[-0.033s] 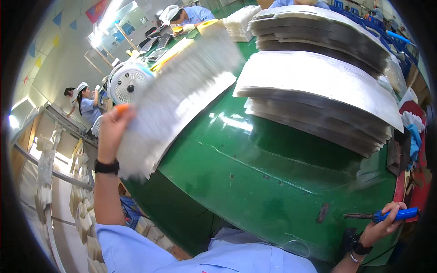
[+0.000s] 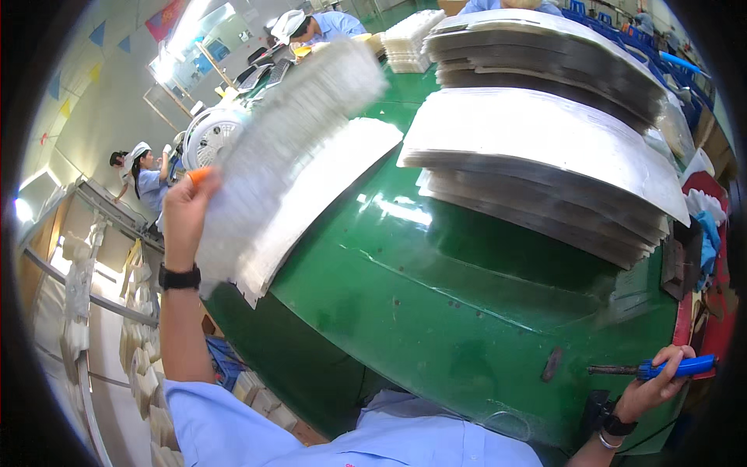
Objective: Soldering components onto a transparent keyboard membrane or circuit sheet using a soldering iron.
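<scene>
My left hand (image 2: 187, 214), with something orange on a fingertip, pinches the near left edge of a translucent plastic sheet (image 2: 288, 148). The sheet is blurred by motion and tilts up over a white stack of sheets (image 2: 331, 175) on the table's left side. A blue-handled soldering iron (image 2: 677, 367) is gripped in my right hand (image 2: 650, 389) at the lower right. Its dark metal tip points left over the green table (image 2: 436, 303).
Two tall stacks of large sheets, a nearer one (image 2: 537, 140) and a farther one (image 2: 537, 47), stand at the back right. A white fan (image 2: 214, 140) is behind the sheet. A co-worker (image 2: 319, 27) bends over the far table end. Blue cloth (image 2: 706, 241) lies at the right edge.
The translucent sheet has lifted and swung left, uncovering more of the white stack under it. My left hand has shifted slightly left and up. My right hand stays put with the soldering iron.
</scene>
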### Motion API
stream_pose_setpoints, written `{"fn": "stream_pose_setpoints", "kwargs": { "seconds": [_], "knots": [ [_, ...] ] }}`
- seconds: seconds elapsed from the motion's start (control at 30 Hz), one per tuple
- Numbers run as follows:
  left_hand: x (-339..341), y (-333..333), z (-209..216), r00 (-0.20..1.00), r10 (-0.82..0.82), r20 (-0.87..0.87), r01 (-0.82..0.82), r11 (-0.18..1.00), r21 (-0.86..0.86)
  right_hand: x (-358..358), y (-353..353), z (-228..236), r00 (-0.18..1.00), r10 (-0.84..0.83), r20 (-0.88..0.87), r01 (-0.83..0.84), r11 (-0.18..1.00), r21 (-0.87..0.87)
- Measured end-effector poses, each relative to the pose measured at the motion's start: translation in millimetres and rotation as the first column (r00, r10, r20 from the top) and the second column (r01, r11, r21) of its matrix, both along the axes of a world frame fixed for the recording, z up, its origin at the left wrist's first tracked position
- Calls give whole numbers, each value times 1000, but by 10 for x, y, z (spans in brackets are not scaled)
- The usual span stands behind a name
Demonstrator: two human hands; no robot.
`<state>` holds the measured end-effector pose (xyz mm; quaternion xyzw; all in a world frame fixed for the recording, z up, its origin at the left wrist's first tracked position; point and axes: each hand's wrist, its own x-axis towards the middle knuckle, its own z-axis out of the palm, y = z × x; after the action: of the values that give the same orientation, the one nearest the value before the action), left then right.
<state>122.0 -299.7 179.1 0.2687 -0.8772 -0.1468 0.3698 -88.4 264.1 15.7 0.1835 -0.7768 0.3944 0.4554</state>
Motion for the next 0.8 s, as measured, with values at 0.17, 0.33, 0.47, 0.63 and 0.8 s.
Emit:
{"fn": "stream_pose_setpoints", "kwargs": {
  "seconds": [0.17, 0.33, 0.47, 0.63, 0.8],
  "knots": [
    [-446, -354, -600, 820, 534, 207, -121, 514, -849, 4, -4, -16, 979, 119, 166, -43, 914, -403],
    [-956, 5, -1741, 852, 341, 398, -24, 784, -620, -31, -130, 38, 970, 112, 215, 18, 851, -524],
    [-1353, 56, -1915, 889, 237, 392, 41, 812, -582, -17, -77, -9, 966, 167, 198, -50, 871, -488],
    [-1570, -236, -1996, 850, 310, 425, 27, 781, -624, -91, 341, -306, 998, 65, 21, -68, 988, 138],
    [-1644, -413, -1967, 725, 372, 579, -148, 906, -397, -102, 416, -300, 1000, 5, 7, -6, 973, 232]
  ]
}}
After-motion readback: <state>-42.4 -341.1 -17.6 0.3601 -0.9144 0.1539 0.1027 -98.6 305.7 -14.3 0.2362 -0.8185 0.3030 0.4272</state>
